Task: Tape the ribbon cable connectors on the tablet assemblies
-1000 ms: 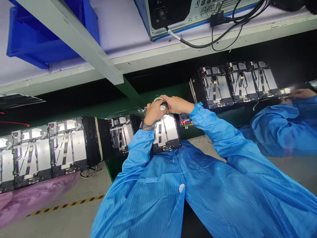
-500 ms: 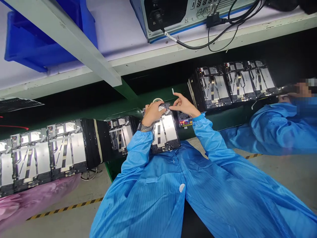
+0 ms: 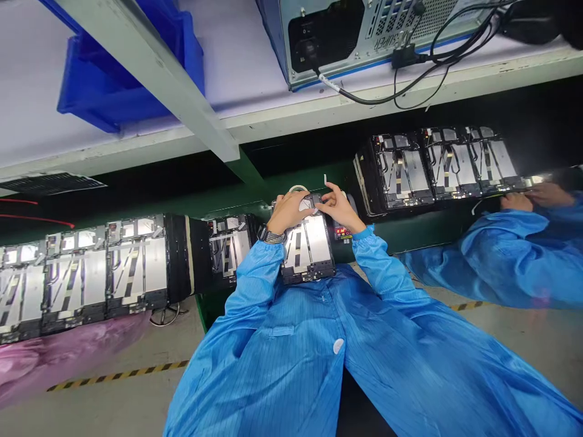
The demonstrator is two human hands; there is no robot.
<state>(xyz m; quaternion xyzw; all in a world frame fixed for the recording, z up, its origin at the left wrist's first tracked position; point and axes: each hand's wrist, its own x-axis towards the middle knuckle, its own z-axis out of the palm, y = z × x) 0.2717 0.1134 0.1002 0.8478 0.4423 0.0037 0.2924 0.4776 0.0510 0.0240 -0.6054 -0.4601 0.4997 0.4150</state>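
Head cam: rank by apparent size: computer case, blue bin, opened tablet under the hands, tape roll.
Computer case, largest. Blue bin, though the shelf upright hides part of it. Opened tablet. Tape roll, smallest.

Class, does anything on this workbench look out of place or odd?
A small white strip stands alone on the green bench beyond the right hand, away from the opened devices; it looks stray.

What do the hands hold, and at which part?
The left hand holds the top edge of the open tablet housing; the right hand is at that edge too, but whether it grips cannot be told.
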